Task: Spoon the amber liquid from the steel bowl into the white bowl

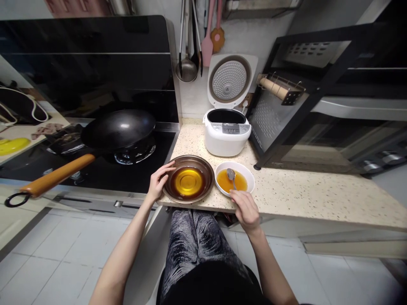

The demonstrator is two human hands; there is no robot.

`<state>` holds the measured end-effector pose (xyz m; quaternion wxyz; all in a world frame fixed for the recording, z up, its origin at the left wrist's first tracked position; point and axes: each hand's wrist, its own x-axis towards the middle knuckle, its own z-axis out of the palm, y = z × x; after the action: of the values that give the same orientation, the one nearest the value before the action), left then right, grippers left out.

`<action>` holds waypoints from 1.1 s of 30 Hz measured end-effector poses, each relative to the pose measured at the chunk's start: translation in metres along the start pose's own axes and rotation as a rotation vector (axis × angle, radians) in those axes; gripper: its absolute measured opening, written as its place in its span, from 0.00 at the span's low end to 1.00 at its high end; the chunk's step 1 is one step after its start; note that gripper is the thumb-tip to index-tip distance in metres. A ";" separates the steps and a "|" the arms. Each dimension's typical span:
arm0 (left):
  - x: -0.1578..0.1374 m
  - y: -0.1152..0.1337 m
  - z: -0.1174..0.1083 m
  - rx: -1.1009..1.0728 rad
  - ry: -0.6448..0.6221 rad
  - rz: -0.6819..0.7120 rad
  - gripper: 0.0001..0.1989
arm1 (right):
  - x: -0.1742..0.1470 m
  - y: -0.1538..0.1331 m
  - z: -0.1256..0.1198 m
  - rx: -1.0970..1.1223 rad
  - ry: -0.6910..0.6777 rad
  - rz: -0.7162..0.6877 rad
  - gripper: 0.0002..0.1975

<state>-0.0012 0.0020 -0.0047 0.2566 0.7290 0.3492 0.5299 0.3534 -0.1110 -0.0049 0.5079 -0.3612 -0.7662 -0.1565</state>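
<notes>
A wide brown metal dish [208, 180] of amber liquid sits by the counter's front edge. My left hand [157, 183] touches its left rim, fingers spread and stretched over the edge. To the right stands a white bowl [251, 180] with cloudy orange-yellow liquid in it. Between the fingers of my right hand [246, 208], at the bowl's near rim, is the handle of a metal spoon [231, 174]. The spoon's head lies in the bowl, partly over the liquid. The lower end of its handle is hidden by my fingers.
A white rice cooker [227, 142] with its lid raised stands behind the bowl. On the stove at left rests a black wok [119, 127], its wooden handle [60, 174] jutting toward me. A black-framed rack [270, 135] and an oven [359, 135] occupy the right. Utensils [187, 70] hang on the wall.
</notes>
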 end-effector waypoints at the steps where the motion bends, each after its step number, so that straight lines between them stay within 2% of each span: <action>1: 0.000 0.000 0.000 0.001 -0.001 0.001 0.19 | -0.001 0.001 -0.001 -0.005 -0.010 -0.008 0.28; 7: 0.000 -0.001 0.000 -0.001 -0.002 -0.002 0.19 | 0.003 -0.001 -0.004 -0.004 0.017 0.015 0.25; 14: 0.000 0.003 0.000 0.005 -0.007 -0.010 0.20 | 0.016 -0.019 0.002 0.080 0.352 0.273 0.15; 17: 0.001 0.004 0.000 0.003 -0.003 -0.009 0.19 | 0.020 -0.028 0.008 0.175 0.425 0.366 0.11; 21: 0.001 0.003 0.000 0.002 0.002 -0.005 0.19 | 0.022 -0.040 0.021 0.267 0.381 0.427 0.08; 26: 0.001 0.003 0.000 -0.004 -0.002 0.003 0.18 | 0.020 -0.053 0.040 0.382 0.252 0.423 0.08; 33: 0.000 0.003 0.001 -0.006 0.000 -0.015 0.19 | 0.021 -0.062 0.055 0.415 0.150 0.435 0.09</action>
<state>0.0002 0.0005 -0.0028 0.2630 0.7256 0.3529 0.5290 0.2675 -0.1121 -0.0024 0.6474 -0.3931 -0.6468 0.0895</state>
